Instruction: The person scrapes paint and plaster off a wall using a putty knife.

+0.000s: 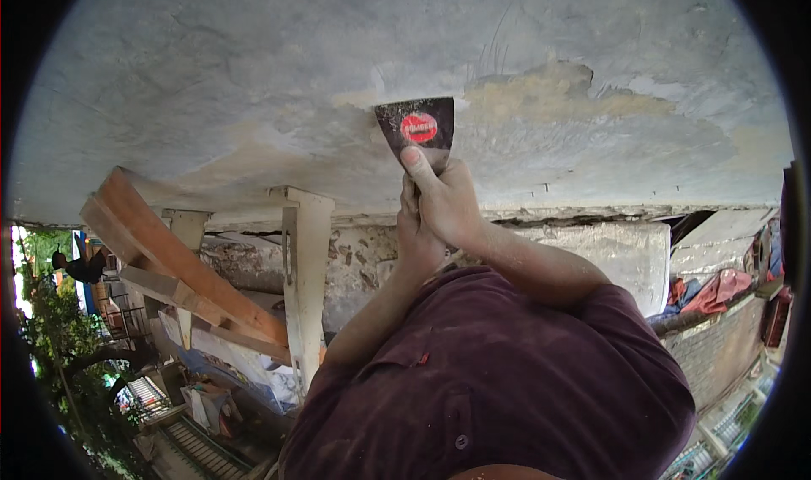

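Observation:
A putty knife with a dark, dusty blade and a round red label bearing writing is held out in front of my chest. My right hand grips it, thumb pressed flat on the base of the blade. Just below, my left hand is closed around the handle area against the right hand; the handle itself is hidden. The blade's wide edge meets, or nearly meets, a grey plastered surface. To the right of the blade, a patch of flaked coating exposes a yellowish layer. Pale dust coats both hands.
An orange-brown wooden beam slants at the left, near a pale post. Small metal stubs poke from the surface. Behind lie a worn wall and reddish cloth at right; foliage stands at left.

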The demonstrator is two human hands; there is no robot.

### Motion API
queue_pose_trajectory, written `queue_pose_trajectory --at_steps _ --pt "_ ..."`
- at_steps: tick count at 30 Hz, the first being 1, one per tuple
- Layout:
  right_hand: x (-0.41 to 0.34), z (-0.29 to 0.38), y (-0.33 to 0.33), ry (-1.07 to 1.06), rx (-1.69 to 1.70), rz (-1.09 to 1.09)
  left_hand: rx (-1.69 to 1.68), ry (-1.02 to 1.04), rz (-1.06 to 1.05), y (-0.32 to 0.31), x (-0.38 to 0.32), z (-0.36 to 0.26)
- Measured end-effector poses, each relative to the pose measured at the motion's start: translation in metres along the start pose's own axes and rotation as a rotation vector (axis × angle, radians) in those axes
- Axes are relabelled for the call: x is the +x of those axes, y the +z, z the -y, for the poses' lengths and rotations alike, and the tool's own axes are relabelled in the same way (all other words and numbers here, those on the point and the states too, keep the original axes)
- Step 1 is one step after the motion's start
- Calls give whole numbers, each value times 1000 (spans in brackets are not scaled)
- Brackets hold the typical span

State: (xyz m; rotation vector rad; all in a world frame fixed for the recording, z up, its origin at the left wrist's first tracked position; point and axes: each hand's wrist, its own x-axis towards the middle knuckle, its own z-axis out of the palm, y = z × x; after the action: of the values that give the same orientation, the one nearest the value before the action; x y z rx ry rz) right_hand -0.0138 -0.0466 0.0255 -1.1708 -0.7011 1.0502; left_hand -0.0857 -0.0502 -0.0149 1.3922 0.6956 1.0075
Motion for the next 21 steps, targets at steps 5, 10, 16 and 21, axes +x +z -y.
queue_pose_trajectory --at_steps 5,10,16,21 --pt "10 -16 -6 41 10 7 288 103 -46 -5 14 9" --pt "4 27 3 -139 -136 -31 430 21 69 -13 11 -5" --pt "-5 20 1 36 -10 -17 199 -79 14 -4 -8 -10" --pt "7 -38 -5 0 5 13 241 204 -35 -18 0 77"
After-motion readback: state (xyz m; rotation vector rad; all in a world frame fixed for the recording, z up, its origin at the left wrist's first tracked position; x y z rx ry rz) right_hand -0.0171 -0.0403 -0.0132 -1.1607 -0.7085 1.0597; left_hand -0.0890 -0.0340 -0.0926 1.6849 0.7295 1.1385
